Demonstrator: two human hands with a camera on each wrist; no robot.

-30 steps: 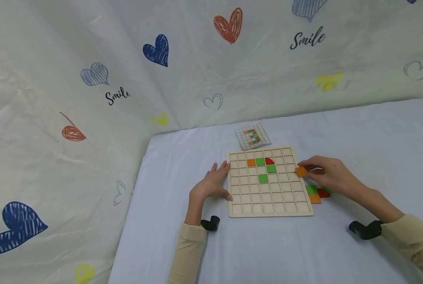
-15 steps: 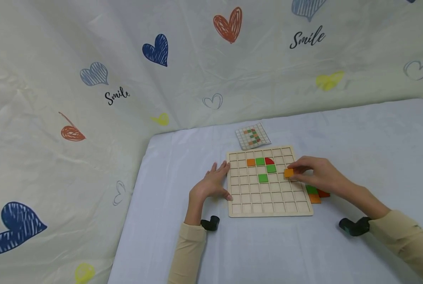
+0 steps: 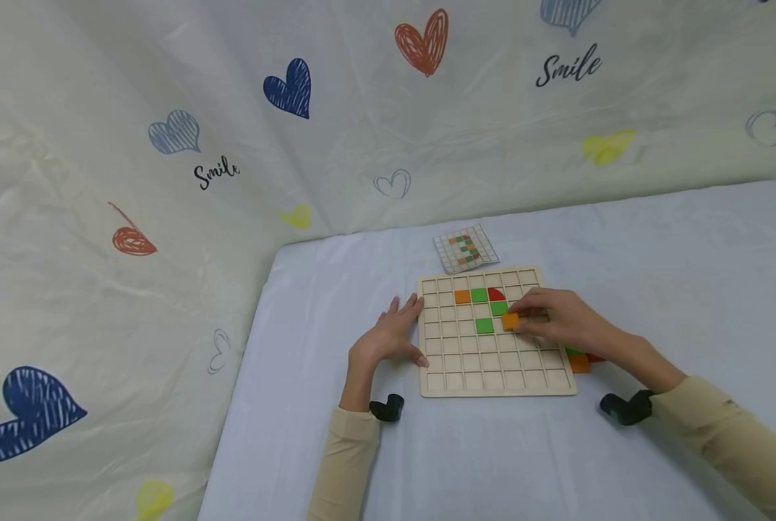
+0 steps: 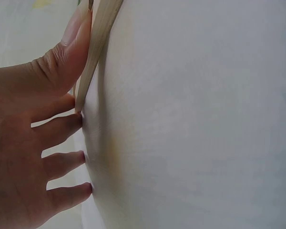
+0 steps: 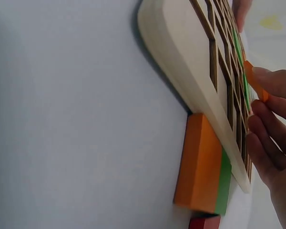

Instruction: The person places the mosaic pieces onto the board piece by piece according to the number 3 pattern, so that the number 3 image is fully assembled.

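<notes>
A wooden grid board [image 3: 459,362] lies on the white cloth. In its cells sit an orange square tile [image 3: 462,297], a red quarter-round tile [image 3: 495,294] and several green tiles [image 3: 484,325]. My right hand [image 3: 560,316] pinches another orange tile [image 3: 510,321] between thumb and fingers, over the board just below a green tile. My left hand [image 3: 386,341] rests at the board's left edge with fingers spread; its thumb [image 4: 76,45] touches the board's rim in the left wrist view.
A printed pattern card [image 3: 466,250] lies behind the board. Beside the board's right edge are a loose orange tile [image 5: 200,164], a green tile [image 5: 224,183] and a red tile [image 5: 205,222], partly hidden by my right arm in the head view.
My right hand has carried the orange tile left, from the board's right edge to over the cells near the green tiles. The left hand has stayed in place.
</notes>
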